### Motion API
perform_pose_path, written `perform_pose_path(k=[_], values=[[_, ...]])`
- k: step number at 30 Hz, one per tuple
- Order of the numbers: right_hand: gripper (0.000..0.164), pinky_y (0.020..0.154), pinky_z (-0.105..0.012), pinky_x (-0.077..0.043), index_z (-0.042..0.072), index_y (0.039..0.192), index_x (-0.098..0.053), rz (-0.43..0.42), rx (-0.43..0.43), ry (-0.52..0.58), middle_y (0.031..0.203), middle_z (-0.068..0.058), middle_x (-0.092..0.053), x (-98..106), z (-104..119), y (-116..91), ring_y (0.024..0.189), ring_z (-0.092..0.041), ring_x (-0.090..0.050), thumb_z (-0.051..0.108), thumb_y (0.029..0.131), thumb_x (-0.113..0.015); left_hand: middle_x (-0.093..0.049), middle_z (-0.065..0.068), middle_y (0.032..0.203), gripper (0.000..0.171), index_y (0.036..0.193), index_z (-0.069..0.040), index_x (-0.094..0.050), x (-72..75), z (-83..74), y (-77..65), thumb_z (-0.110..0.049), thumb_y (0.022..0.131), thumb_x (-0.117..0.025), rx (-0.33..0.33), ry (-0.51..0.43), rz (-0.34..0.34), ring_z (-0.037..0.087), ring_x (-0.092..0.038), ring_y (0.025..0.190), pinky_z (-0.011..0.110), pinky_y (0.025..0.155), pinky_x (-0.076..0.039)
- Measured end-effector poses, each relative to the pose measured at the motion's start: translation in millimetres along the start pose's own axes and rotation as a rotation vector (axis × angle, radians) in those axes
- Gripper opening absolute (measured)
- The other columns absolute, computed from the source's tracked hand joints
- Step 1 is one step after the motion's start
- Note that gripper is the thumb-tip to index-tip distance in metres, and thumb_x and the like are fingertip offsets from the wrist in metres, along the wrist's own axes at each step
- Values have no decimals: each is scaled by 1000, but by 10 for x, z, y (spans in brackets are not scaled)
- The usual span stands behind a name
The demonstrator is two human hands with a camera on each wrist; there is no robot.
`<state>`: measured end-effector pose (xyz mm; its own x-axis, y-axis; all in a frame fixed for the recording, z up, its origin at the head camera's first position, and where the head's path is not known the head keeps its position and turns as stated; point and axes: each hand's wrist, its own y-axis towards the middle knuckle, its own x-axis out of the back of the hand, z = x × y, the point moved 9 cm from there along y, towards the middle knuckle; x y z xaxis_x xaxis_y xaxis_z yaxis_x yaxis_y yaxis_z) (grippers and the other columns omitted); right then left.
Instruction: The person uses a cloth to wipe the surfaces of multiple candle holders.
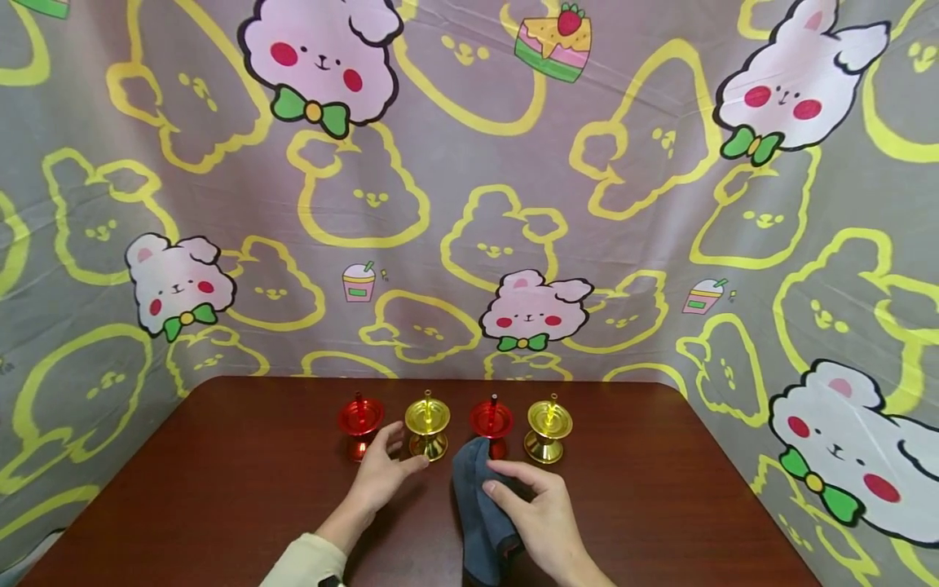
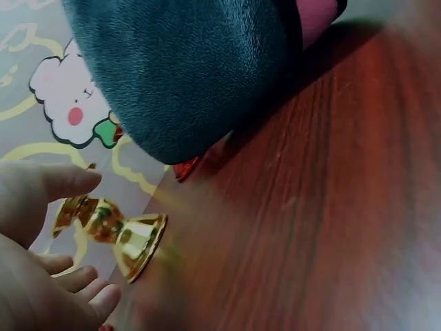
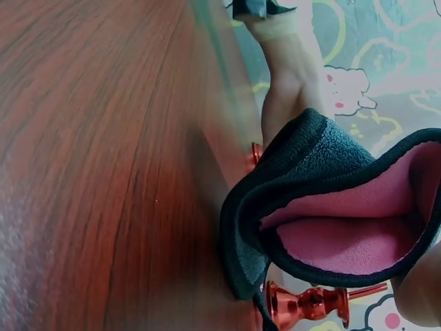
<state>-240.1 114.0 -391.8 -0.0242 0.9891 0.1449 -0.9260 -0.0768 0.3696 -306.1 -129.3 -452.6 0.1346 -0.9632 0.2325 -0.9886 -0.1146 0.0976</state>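
A folded blue-grey cloth (image 1: 475,514) hangs from my right hand (image 1: 543,514), pinched between thumb and fingers. In the right wrist view its pink inner side (image 3: 344,248) and dark edging show. The cloth overlaps the lower part of a red candle holder (image 1: 491,417) in the head view. My left hand (image 1: 381,473) has its fingers loosely spread and holds nothing. It reaches between another red candle holder (image 1: 359,417), partly hidden behind the fingers, and a gold candle holder (image 1: 428,417). In the left wrist view the gold holder's base (image 2: 141,241) shows just beyond the fingers.
A second gold candle holder (image 1: 548,422) stands at the right end of the row. All the holders stand upright near the back of the brown wooden table (image 1: 242,489). A patterned curtain (image 1: 440,179) with rabbit drawings surrounds the table's back and sides.
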Motion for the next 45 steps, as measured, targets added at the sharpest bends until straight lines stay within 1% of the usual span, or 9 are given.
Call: perform_pose_path(k=[5, 12, 17, 23, 29, 32, 37, 41, 45], values=[[25, 83, -30, -54, 13, 105, -79, 3, -1, 9, 102, 1, -75, -21, 5, -11, 96, -16, -68, 2, 82, -80, -47, 34, 140, 78, 143, 12, -36, -117, -28, 153, -3, 80, -80, -29, -24, -21, 49, -45, 130, 58, 106, -36], [26, 85, -26, -53, 14, 105, -79, 16, -20, 10, 102, 3, -75, -41, -5, -22, 99, -15, -68, 3, 82, -81, -55, 30, 131, 69, 136, 13, -46, -170, 23, 286, 2, 77, -80, -47, -22, -113, 43, -50, 123, 54, 104, -40], [25, 87, -27, -52, 15, 104, -79, 21, -23, 5, 102, 3, -75, -45, -9, -23, 99, -15, -68, 3, 82, -81, -61, 27, 123, 58, 128, 11, -55, -150, 34, 329, 6, 75, -79, -60, -18, -172, 41, -53, 119, 54, 104, -38], [25, 87, -30, -53, 14, 105, -79, 27, -21, 11, 103, 3, -75, -49, -3, -18, 99, -16, -68, 4, 82, -81, -68, 23, 111, 43, 117, 11, -63, -164, 15, 347, 10, 76, -74, -84, 5, -173, 36, -59, 109, 50, 97, -44], [25, 86, -30, -53, 14, 105, -79, 33, -25, 17, 103, 2, -75, -53, -9, -18, 99, -16, -68, 4, 82, -81, -69, 21, 109, 40, 115, 9, -65, -149, 10, 312, 9, 77, -75, -92, 9, -183, 34, -61, 106, 47, 93, -47], [25, 84, -28, -54, 13, 105, -79, 28, -19, 19, 103, 1, -75, -44, -3, -16, 98, -17, -68, 3, 82, -81, -70, 20, 108, 38, 114, 8, -67, -139, -11, 269, 6, 77, -78, -118, 10, -176, 33, -63, 104, 46, 91, -49], [24, 80, -27, -55, 11, 105, -79, 4, -6, 29, 102, 0, -75, -6, 21, 2, 95, -18, -69, 2, 83, -80, -72, 16, 106, 35, 113, 5, -69, -135, -65, 173, -1, 81, -80, -159, -7, -125, 29, -65, 102, 40, 89, -50], [24, 80, -27, -55, 12, 107, -78, -6, -7, 26, 104, -1, -75, 18, 34, 23, 96, -17, -69, 4, 84, -80, -72, 12, 107, 33, 115, 1, -70, -120, -141, 53, -5, 84, -79, -178, -34, -57, 25, -65, 102, 36, 89, -50], [25, 77, -29, -56, 11, 110, -77, -6, -24, 52, 108, -3, -74, 36, 36, 51, 95, -19, -70, 6, 86, -79, -72, 11, 110, 34, 118, -2, -68, -127, -243, -99, -6, 86, -78, -178, -122, 47, 20, -66, 103, 30, 87, -51]])
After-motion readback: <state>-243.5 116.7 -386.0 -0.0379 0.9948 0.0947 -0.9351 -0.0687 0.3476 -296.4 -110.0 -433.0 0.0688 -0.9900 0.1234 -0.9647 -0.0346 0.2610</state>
